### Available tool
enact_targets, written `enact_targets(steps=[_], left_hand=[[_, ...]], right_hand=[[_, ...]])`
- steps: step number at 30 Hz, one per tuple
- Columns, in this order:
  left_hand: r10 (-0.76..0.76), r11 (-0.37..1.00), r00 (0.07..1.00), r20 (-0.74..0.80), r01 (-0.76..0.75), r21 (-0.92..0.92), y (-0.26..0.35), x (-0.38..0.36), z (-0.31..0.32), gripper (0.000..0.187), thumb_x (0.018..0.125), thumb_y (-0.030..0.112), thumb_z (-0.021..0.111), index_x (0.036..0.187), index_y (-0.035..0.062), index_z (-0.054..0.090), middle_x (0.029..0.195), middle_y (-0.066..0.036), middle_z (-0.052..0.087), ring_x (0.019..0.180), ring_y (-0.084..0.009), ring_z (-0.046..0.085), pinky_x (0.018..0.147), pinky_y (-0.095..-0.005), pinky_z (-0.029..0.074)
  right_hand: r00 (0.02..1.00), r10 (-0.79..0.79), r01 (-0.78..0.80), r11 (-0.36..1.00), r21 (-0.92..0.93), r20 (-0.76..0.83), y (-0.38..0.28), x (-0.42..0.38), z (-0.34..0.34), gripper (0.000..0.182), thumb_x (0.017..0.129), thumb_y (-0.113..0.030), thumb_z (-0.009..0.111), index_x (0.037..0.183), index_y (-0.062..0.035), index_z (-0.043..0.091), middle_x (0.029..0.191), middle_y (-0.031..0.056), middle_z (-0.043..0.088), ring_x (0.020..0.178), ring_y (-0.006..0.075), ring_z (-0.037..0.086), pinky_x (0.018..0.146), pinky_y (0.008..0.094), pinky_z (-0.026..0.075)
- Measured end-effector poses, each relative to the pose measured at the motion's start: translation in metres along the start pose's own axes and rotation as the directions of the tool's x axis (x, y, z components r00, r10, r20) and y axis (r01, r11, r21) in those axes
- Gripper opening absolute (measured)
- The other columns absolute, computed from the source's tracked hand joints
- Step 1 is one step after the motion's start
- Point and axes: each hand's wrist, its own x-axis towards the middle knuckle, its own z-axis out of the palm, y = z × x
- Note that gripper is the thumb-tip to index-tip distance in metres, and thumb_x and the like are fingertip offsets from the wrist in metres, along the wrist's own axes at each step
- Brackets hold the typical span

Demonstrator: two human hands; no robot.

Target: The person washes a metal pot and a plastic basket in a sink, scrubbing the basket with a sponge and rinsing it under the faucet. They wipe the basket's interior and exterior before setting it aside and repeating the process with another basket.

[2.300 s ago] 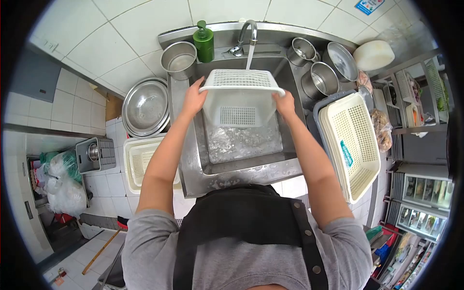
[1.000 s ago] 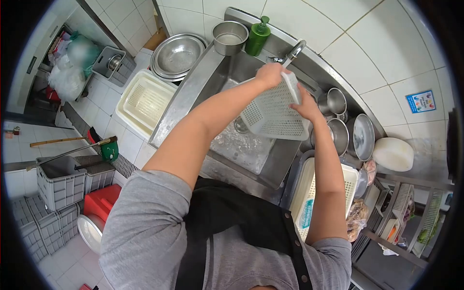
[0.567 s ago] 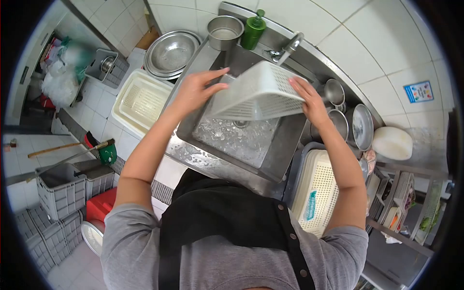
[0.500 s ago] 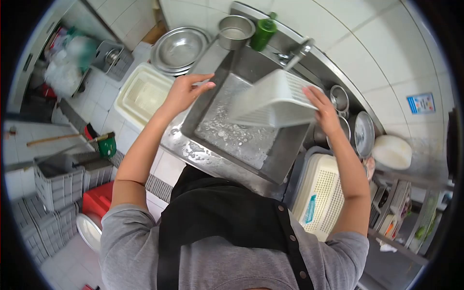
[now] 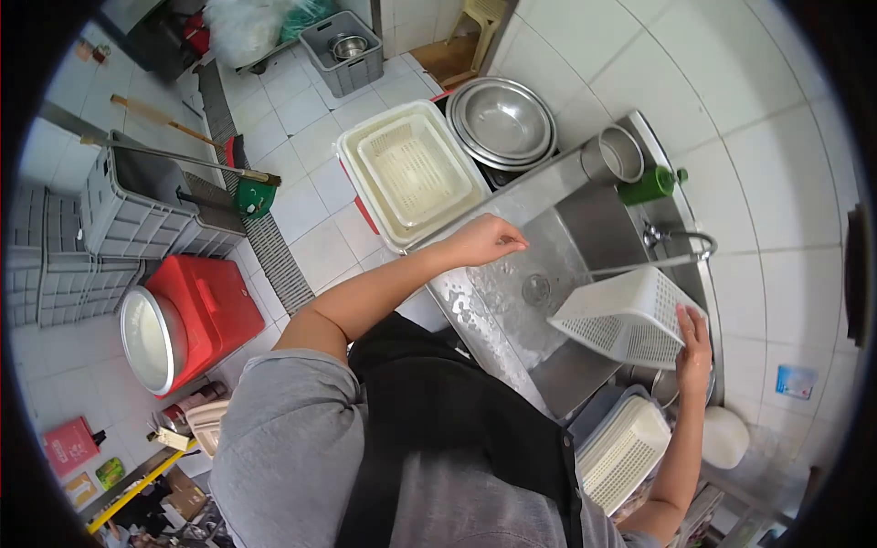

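My right hand (image 5: 693, 349) grips the edge of a white perforated plastic basket (image 5: 614, 309), which is tilted over the right side of the metal sink (image 5: 598, 219). From the curved faucet (image 5: 702, 243), a stream of water runs toward the basket's upper side. Over the sink's left edge hovers my left hand (image 5: 491, 241), apart from the basket, with its fingers curled together and nothing visible in them. Water and foam lie on the sink floor around the drain (image 5: 536, 289).
A green bottle (image 5: 647, 186) and a metal pot (image 5: 613, 155) stand at the sink's back corner. Left of the sink are stacked metal bowls (image 5: 512, 119) and cream tubs (image 5: 370, 151). More perforated baskets (image 5: 626, 457) sit to its right. A red cooler (image 5: 219, 306) stands on the floor.
The view has turned left. My left hand's fingers, extended before, have curled in. The basket, blurred before, is now sharper and lies farther right over the sink, still in my right hand.
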Motion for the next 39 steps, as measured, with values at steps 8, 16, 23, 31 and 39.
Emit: enact_targets(steps=[8, 16, 23, 31, 39], left_hand=[[-0.59, 0.722, 0.515, -0.622, 0.681, -0.121, -0.205, -0.062, -0.097, 0.02, 0.082, 0.012, 0.068, 0.093, -0.004, 0.072, 0.087, -0.022, 0.071, 0.083, -0.0343, 0.07, 0.074, -0.0419, 0.054], [-0.869, 0.493, 0.301, -0.393, 0.602, -0.628, -0.291, -0.067, -0.152, 0.037, 0.079, 0.01, 0.072, 0.109, -0.0102, 0.064, 0.105, -0.025, 0.068, 0.096, -0.0353, 0.068, 0.08, -0.0409, 0.053], [-0.959, 0.279, 0.109, -0.262, 0.538, -0.796, -0.355, -0.015, -0.17, 0.039, 0.083, 0.003, 0.061, 0.119, -0.0121, 0.056, 0.114, -0.026, 0.064, 0.099, -0.0361, 0.067, 0.077, -0.0443, 0.055], [-0.888, 0.459, 0.31, -0.338, 0.581, -0.672, -0.316, -0.035, -0.176, 0.028, 0.079, 0.007, 0.066, 0.104, -0.0055, 0.064, 0.099, -0.022, 0.068, 0.082, -0.032, 0.071, 0.054, -0.0393, 0.058], [-0.78, 0.615, 0.398, -0.483, 0.347, -0.708, -0.271, -0.072, -0.224, 0.023, 0.074, 0.004, 0.07, 0.095, -0.0049, 0.064, 0.085, -0.013, 0.067, 0.068, -0.0204, 0.067, 0.046, -0.0305, 0.053]], right_hand=[[0.977, 0.19, -0.172, 0.971, 0.165, -0.099, -0.002, 0.028, -0.014, 0.077, 0.063, 0.022, 0.037, 0.134, -0.003, 0.054, 0.128, 0.0193, 0.057, 0.122, 0.0352, 0.055, 0.104, 0.0385, 0.042], [0.865, 0.393, -0.394, 0.917, 0.061, -0.311, -0.066, 0.022, 0.01, 0.076, 0.066, 0.022, 0.035, 0.137, -0.0025, 0.05, 0.132, 0.0205, 0.056, 0.123, 0.0374, 0.053, 0.102, 0.0414, 0.043], [0.767, 0.395, -0.43, 0.901, 0.052, -0.506, -0.145, -0.013, 0.008, 0.07, 0.074, 0.02, 0.039, 0.14, -0.0026, 0.047, 0.138, 0.0192, 0.051, 0.126, 0.0346, 0.051, 0.103, 0.0421, 0.043], [0.422, 0.784, -0.585, 0.619, 0.524, -0.456, -0.133, -0.058, 0.041, 0.046, 0.078, 0.014, 0.052, 0.123, 0.0052, 0.058, 0.124, 0.0169, 0.061, 0.11, 0.0292, 0.06, 0.095, 0.0347, 0.045], [0.43, 0.899, -0.092, 0.131, 0.987, -0.08, -0.183, 0.066, 0.081, 0.056, 0.074, 0.015, 0.052, 0.129, 0.0035, 0.05, 0.117, 0.0145, 0.062, 0.101, 0.0238, 0.064, 0.078, 0.0315, 0.055]])
